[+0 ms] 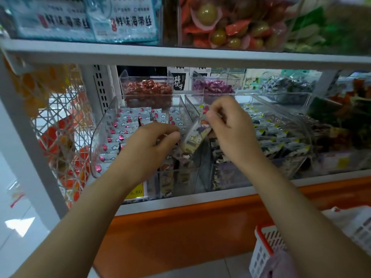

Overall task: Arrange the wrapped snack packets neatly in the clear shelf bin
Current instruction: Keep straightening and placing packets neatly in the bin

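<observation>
A clear shelf bin (101, 137) on the lower shelf holds rows of white-and-blue wrapped snack packets (124, 127) with red spots. My right hand (230, 127) pinches the top of a long cream-and-dark packet (195, 135) that hangs tilted over the bin's right side. My left hand (152, 143) is inside the bin, fingers curled onto packets beneath it; what it grips is hidden. More cream-and-dark packets (167, 177) stand at the bin's front.
A second clear bin (281, 135) of black-and-yellow packets lies to the right. Bins of red sweets (146, 88) and purple sweets (212, 86) stand behind. The shelf edge (180, 57) runs overhead. A white-and-red basket (267, 249) stands low right. A wire rack (60, 127) hangs left.
</observation>
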Motion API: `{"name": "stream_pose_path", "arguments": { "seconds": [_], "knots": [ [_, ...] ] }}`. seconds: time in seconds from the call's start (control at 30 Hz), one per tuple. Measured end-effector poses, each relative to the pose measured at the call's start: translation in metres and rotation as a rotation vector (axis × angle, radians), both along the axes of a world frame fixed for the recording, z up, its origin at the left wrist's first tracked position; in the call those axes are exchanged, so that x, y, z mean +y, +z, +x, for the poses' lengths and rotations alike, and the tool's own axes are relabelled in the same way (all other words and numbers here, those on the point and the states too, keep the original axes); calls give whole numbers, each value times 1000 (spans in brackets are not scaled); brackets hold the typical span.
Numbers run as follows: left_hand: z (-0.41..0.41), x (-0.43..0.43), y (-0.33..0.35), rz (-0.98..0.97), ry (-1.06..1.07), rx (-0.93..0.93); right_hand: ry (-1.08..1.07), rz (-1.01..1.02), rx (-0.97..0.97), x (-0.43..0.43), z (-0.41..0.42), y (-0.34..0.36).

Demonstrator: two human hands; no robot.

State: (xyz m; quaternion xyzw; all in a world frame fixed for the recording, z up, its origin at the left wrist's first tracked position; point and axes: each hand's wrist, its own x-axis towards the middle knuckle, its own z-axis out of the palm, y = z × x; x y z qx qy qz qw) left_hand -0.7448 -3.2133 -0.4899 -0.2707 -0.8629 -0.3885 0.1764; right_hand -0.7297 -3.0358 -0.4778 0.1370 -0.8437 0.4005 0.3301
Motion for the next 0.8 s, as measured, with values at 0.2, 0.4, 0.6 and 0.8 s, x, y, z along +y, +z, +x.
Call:
{"name": "stream_pose_path", "arguments": {
  "seconds": [0.2, 0.4, 0.6, 0.8],
  "knots": [
    [8, 1, 1, 98, -34, -72, 94, -611, -164, 6, 4, -1],
    [6, -5, 2, 479, -23, -356, 319, -903, -314, 10, 8, -6],
    [6, -3, 7, 902, -155, -690, 454, -1111, -466, 12, 10, -10],
    [5, -5, 7, 1023, -162, -748, 533, -1112, -501, 14, 10, -11]
  ]
}}
